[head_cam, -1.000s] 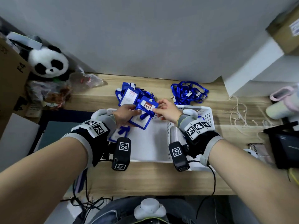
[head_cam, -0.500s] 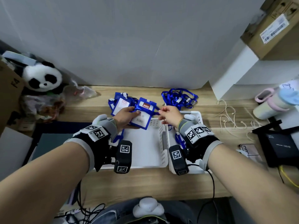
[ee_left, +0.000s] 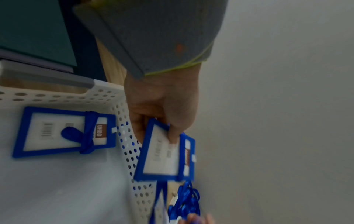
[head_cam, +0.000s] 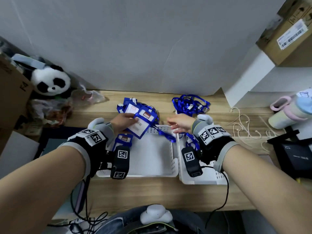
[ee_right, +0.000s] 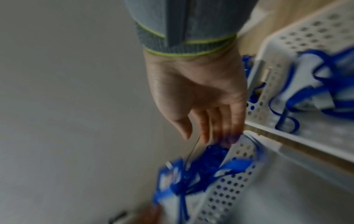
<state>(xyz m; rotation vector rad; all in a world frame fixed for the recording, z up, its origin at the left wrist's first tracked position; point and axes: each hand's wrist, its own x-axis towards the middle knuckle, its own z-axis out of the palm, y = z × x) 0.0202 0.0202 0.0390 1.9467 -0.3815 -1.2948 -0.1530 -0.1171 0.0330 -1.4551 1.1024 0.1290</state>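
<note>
My left hand grips a blue badge holder by its edge, above the far rim of the left white basket. A blue lanyard strap trails from the holder over the basket's right wall. Another blue badge holder lies in that basket, under my left wrist. My right hand hovers with fingers extended and holds nothing, over the gap between the two baskets. The right white basket holds blue lanyards.
A pile of blue badge holders lies on the wooden desk behind the left basket, and loose blue lanyards behind the right one. A panda toy sits far left. A bottle and a black device sit right.
My right hand has let go of the badge holder's strap and opened, drawing slightly right. My left hand still holds the holder, now tilted, with the strap hanging free.
</note>
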